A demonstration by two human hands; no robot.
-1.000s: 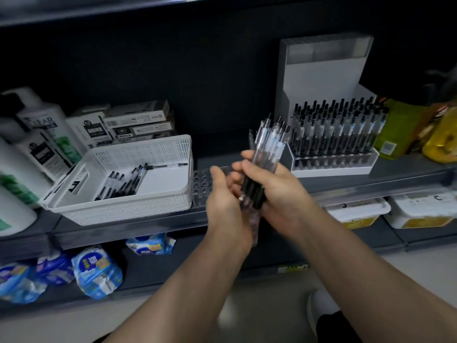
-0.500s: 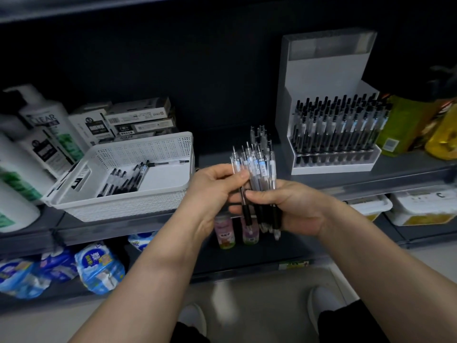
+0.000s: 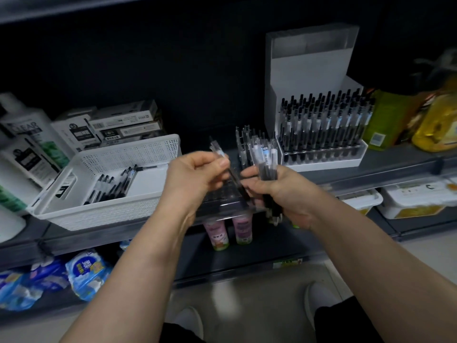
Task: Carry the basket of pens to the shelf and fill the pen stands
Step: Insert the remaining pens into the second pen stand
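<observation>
My right hand [image 3: 284, 194] grips a bundle of pens [image 3: 264, 157] upright, in front of the shelf edge. A single pen [image 3: 226, 169] is pinched in my left hand [image 3: 195, 177], tilted, its lower end near the bundle. The white perforated basket [image 3: 160, 149] sits on the shelf to the left with several pens [image 3: 111, 186] lying in it. A clear pen stand [image 3: 222, 196] with empty holes lies on the shelf behind my hands, a few pens standing at its back. To the right, a white pen stand [image 3: 324, 162] is packed with pens.
White bottles [image 3: 27, 144] and small boxes [image 3: 123, 125] stand left of the basket. Yellow and green bottles [image 3: 432, 125] crowd the right end. The lower shelf holds small bottles [image 3: 242, 230], blue packets [image 3: 86, 276] and white tubs [image 3: 418, 201]. My shoes are on the floor below.
My left hand has drawn one pen out of the bundle and moved it left. The right hand kept hold of the bundle and shifted slightly right.
</observation>
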